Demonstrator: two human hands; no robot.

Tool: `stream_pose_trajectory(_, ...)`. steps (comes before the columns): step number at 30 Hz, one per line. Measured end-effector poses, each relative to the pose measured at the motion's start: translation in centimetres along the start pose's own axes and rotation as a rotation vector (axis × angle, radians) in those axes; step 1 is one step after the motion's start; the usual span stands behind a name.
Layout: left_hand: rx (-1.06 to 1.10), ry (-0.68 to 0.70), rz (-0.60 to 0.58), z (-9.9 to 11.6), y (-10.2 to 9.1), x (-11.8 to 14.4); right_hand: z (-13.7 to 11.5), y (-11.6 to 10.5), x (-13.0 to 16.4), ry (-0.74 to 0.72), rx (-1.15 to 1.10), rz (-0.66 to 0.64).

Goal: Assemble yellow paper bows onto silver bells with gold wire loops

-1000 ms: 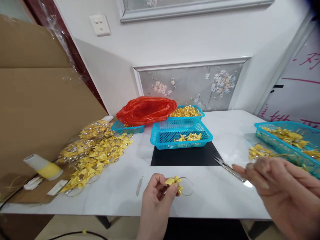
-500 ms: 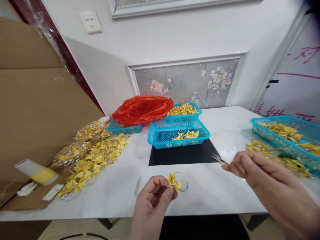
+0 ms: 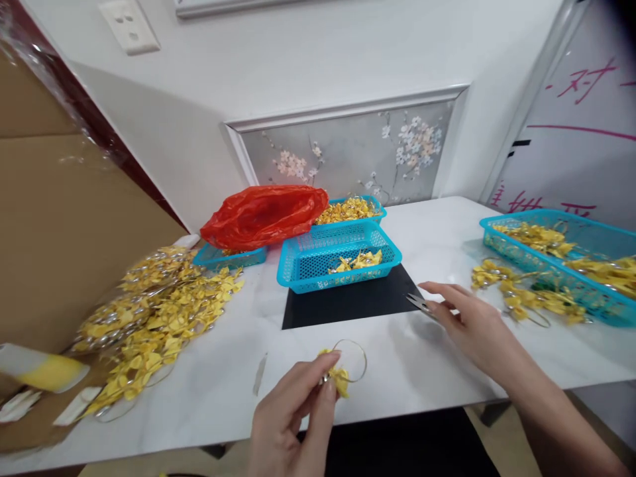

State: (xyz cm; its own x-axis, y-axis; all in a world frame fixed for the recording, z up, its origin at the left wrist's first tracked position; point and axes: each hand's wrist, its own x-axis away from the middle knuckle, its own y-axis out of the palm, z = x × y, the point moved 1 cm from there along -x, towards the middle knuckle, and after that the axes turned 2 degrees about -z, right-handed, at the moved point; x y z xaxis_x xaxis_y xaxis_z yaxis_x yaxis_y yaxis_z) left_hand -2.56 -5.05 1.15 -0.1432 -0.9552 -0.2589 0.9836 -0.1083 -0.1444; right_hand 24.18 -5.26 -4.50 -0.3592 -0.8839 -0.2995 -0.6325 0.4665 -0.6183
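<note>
1. My left hand (image 3: 298, 412) pinches a yellow flower (image 3: 340, 383) between thumb and fingertips, its thin ring (image 3: 366, 364) sticking out right, over the white table (image 3: 213, 377).
2. My right hand (image 3: 462, 321) has thumb and forefinger parted beside a pointed metal tool (image 3: 419, 302); I cannot tell whether they touch.
3. Beyond, a black mat (image 3: 348, 306) shows before a blue basket (image 3: 305, 285) of flowers (image 3: 362, 261).
</note>
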Motion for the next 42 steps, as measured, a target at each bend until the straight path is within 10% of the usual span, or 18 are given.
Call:
stream_pose_trajectory(11,-0.087,-0.083,0.072,-0.6,1.0,-0.5,2.6,-0.3,0.6,0.024,0.342,-0.030)
stream_pose_trajectory(25,-0.380,0.040,0.052,-0.7,0.2,0.1,-8.8,-0.5,7.2,-0.257,-0.346,-0.188)
stream_pose_trajectory(42,-0.618,0.151,0.056,-1.4,-0.3,1.2,-8.1,1.6,5.6,-0.344,-0.146,-0.224)
